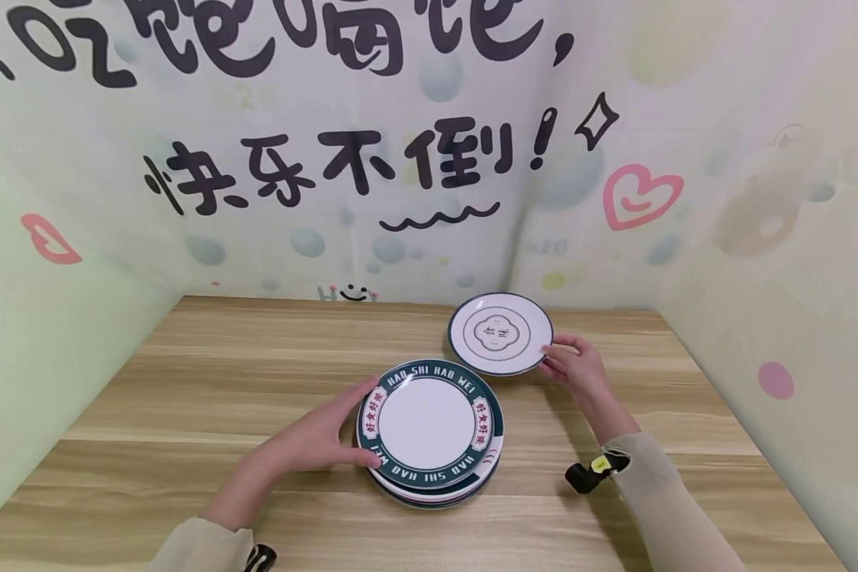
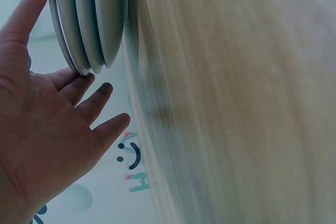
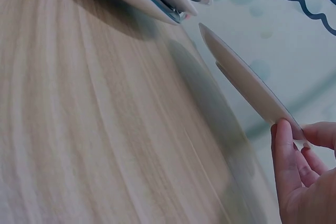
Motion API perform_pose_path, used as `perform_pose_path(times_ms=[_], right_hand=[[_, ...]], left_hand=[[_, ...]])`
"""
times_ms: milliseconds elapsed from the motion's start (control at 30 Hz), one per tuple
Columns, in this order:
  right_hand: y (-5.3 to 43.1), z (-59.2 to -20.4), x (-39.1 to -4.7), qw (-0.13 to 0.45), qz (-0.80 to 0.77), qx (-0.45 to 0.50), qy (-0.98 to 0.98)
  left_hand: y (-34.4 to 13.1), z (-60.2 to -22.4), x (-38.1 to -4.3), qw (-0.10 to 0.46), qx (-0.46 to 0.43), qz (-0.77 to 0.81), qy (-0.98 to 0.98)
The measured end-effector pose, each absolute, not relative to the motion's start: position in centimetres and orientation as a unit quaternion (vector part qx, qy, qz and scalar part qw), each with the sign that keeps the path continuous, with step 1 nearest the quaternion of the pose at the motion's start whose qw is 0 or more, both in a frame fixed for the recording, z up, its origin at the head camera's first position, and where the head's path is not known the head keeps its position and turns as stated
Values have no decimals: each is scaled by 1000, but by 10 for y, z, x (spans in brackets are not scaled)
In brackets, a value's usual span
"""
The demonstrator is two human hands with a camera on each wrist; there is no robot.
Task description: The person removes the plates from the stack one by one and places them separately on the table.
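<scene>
A stack of round plates (image 1: 429, 433) sits on the table, its top plate white with a dark green lettered rim. My left hand (image 1: 314, 433) is at the left side of this stack, thumb near the front of the rim and fingers spread toward the back. From the left wrist, the layered plate edges (image 2: 86, 24) show right at the fingertips of that hand (image 2: 52, 124). Behind and right of the stack, my right hand (image 1: 575, 365) pinches a smaller white plate (image 1: 500, 334) by its right rim. That plate (image 3: 252, 85) is tilted above the table in the right wrist view.
The wood-grain table (image 1: 207, 381) ends at a printed back wall hanging (image 1: 314, 262) with lettering. Pale walls stand at left and right (image 1: 779, 278). A black wrist strap (image 1: 589, 474) with a yellow tag is on the right sleeve.
</scene>
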State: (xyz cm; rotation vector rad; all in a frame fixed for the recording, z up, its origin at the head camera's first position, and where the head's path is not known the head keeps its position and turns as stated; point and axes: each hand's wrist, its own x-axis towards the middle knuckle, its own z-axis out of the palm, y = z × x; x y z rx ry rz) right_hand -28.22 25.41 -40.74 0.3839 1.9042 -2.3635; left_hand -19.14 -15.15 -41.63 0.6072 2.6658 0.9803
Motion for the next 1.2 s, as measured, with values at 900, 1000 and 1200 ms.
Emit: perform_pose_path(times_ms=[900, 1000, 1200], right_hand=[[251, -421, -294, 57, -766, 164, 620], [251, -420, -294, 62, -764, 169, 619], [250, -419, -295, 75, -757, 169, 627]], left_hand=[[-150, -414, -191, 127, 204, 338, 910], [-151, -414, -191, 124, 207, 335, 911], [-151, -414, -191, 125, 204, 334, 912]])
